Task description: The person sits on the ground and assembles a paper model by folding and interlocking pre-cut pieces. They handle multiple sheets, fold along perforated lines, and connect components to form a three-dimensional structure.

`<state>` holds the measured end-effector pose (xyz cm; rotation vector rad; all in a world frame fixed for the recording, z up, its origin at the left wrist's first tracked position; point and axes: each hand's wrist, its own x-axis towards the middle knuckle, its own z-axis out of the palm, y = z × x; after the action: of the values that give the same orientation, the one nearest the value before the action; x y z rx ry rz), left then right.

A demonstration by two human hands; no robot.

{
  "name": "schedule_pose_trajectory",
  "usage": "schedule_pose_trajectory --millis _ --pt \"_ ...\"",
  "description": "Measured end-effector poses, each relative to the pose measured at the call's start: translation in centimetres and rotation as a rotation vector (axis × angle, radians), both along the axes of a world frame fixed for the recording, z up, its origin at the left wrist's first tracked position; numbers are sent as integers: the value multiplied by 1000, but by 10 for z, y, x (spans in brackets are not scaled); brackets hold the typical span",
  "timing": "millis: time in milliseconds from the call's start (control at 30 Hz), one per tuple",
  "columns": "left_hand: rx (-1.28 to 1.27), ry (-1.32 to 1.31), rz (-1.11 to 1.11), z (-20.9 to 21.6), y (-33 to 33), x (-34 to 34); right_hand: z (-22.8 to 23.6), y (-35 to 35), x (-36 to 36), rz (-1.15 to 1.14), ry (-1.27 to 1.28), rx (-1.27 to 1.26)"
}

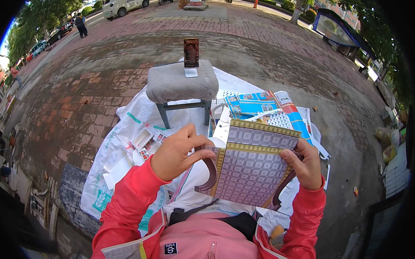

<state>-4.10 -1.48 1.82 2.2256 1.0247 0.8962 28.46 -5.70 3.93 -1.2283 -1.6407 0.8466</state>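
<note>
In front of my torso I hold a folded printed cardboard model piece point(252, 175). Its face carries a purple-grey panelled pattern with gold bands, and curved cut-outs shape its lower sides. My left hand point(181, 151) is closed at its upper left edge, thumb and forefinger on the narrow side flap. On the right edge my right hand point(305, 164) grips it, thumb on the printed face and the other fingers mostly hidden behind. White unprinted card shows at the upper left of the piece.
A grey padded stool point(181, 84) ahead carries a propped phone point(191, 53). Blue printed card sheets point(252, 105) lie beyond the piece. On the white sack sheet point(105, 169) at left sit small card assemblies point(146, 143). Brick paving surrounds it; a van point(125, 3) stands far off.
</note>
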Motion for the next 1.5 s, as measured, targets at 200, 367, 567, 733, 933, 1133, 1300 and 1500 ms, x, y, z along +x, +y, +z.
schedule_pose_trajectory --millis 200,367,567,733,933,1133,1300,1500 --pt "8 -148 -143 -2 5 0 -3 1 6 6 -79 -17" --pt "79 -102 -183 2 9 -1 -12 6 3 32 0 16" --pt "52 219 -234 16 10 -1 -10 3 -3 27 -86 64" --pt "-70 100 -217 17 9 5 -2 2 -8 9 -119 56" --pt "154 41 -208 23 15 4 15 7 -16 126 -629 675" --pt "590 85 -74 -9 7 7 -19 -7 -23 51 -895 924" --pt "651 130 -143 -95 -15 9 -106 -21 -21 83 -877 857" --pt "489 175 -159 -177 -26 11 -188 -29 -24 46 -752 573"
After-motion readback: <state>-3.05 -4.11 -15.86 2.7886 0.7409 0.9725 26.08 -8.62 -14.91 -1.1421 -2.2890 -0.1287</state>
